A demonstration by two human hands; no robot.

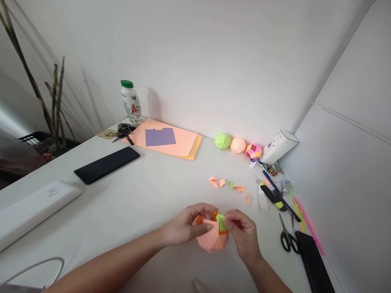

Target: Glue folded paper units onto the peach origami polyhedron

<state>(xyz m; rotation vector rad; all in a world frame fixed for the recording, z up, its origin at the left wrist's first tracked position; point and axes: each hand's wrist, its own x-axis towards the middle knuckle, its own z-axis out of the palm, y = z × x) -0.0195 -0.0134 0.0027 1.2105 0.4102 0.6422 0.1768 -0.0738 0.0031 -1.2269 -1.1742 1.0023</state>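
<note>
A half-built paper polyhedron point(212, 238), salmon and orange, sits between my hands just above the white desk point(146, 203). My left hand point(186, 226) curls around its left side, thumb and fingers pressed on it. At the top of the model my right hand point(242, 232) pinches a small lime-green paper piece point(221, 221). Several loose folded paper pieces point(227, 185), salmon and green, lie a little beyond the hands.
Three finished paper balls point(237, 145) line the back wall beside a white box point(278, 146). Scissors point(287, 238), pens and paper strips lie at the right. A black phone point(106, 164), keys, a bottle point(131, 102), coloured paper sheets point(166, 139) and a white keyboard point(33, 209) lie to the left.
</note>
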